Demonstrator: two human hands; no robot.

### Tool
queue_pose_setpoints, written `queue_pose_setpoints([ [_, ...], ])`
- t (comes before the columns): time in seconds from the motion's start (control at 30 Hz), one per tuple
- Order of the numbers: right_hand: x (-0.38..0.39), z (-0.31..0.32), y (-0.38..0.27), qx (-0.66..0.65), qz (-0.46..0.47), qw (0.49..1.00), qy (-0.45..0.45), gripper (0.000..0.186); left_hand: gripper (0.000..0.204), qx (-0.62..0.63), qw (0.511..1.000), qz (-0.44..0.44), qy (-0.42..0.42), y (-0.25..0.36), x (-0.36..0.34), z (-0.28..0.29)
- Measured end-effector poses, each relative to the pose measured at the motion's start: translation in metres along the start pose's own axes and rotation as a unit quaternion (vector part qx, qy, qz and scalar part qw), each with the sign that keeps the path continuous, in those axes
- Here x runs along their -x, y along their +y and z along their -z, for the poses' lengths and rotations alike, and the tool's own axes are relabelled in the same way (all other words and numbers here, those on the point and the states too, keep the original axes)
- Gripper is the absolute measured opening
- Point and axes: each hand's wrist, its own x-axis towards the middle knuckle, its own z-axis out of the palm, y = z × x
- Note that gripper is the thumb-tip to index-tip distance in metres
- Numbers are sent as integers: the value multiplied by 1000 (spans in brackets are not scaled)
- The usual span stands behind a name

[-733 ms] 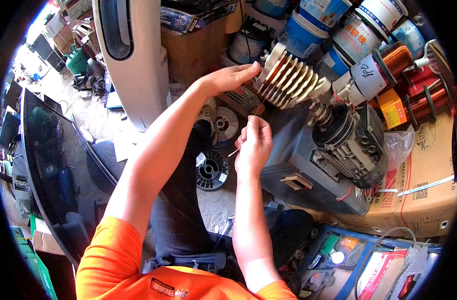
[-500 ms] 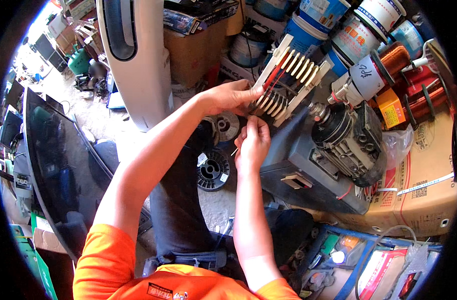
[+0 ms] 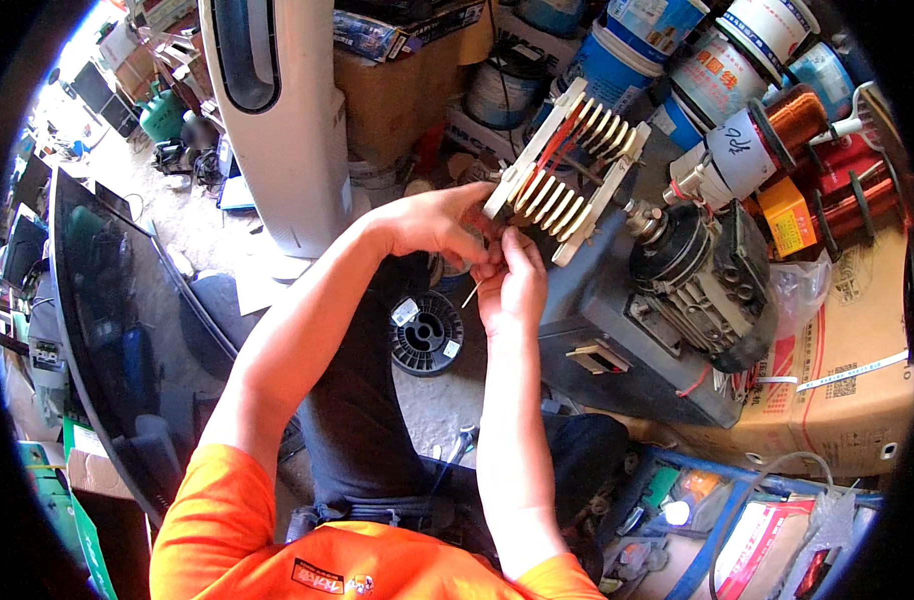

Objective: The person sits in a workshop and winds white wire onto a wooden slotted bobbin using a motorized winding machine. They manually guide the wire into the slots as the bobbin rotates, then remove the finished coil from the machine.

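A cream coil-winding former [image 3: 552, 180], with several ribbed slots between two side bars, stands tilted beside a grey machine box. Red strands run across its left part. Just below its lower left end, my left hand [image 3: 439, 222] has thumb and fingers bent together against the right hand's fingertips; what they pinch is hidden. My right hand [image 3: 515, 285] is closed, palm partly up, and a thin pale strip [image 3: 470, 295] pokes out of it.
A dirty electric motor [image 3: 697, 285] sits on the grey machine box [image 3: 617, 330]. Copper wire spools [image 3: 792, 118] and paint-like buckets [image 3: 632, 55] crowd the right. Below my hands lies a black reel [image 3: 426, 334]. A blue-edged parts tray [image 3: 692, 580] is at lower right.
My left hand has come off the former's left bar and moved down to the right hand's fingertips. The former appears turned slightly, and my right hand has shifted a little.
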Motion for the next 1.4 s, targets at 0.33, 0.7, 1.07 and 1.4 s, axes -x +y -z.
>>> queue_pose_setpoints([
  [0.33,-1,1,-2,-27,0,999,-31,11,101,-132,990,-7,54,-5,12,-21],
  [0.7,22,0,6,159,145,976,40,22,79,-102,976,-152,117,-17,-5,-17],
  [1.07,52,44,72,225,84,971,7,10,50,54,981,-104,154,-6,-10,-24],
  [1.4,30,15,31,188,174,966,-24,21,42,82,972,-82,206,3,-10,-31],
])
